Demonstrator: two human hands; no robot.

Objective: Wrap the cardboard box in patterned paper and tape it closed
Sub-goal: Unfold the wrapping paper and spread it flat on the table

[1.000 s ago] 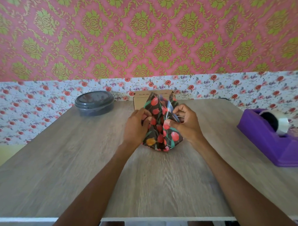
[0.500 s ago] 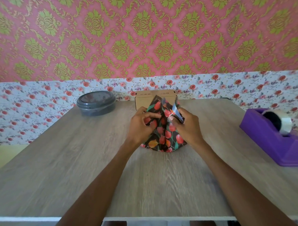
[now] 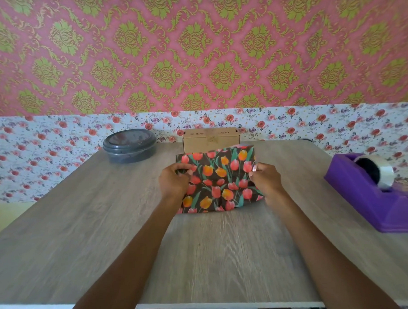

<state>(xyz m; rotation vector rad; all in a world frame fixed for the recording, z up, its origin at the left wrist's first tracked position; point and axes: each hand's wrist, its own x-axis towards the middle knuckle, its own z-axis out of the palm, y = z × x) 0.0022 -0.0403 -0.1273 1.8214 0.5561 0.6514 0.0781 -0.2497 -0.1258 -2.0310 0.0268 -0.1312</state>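
Note:
A dark sheet of patterned paper (image 3: 217, 180) with red and orange tulips is spread out between my hands at the middle of the wooden table (image 3: 208, 254). My left hand (image 3: 173, 182) pinches its left edge and my right hand (image 3: 265, 179) pinches its right edge. The paper's lower edge touches the table and its top tilts away from me. Behind it, against the wall, stands the brown cardboard box (image 3: 210, 139); the paper hides the box's lower part.
A grey round lidded container (image 3: 129, 148) sits at the back left of the table. A purple tape dispenser (image 3: 372, 192) with a clear tape roll stands at the right edge. The table's white front edge runs below my forearms.
The paper was bunched and folded narrow between my hands; now my hands have moved apart and the sheet is unfolded wide. The box behind has not moved.

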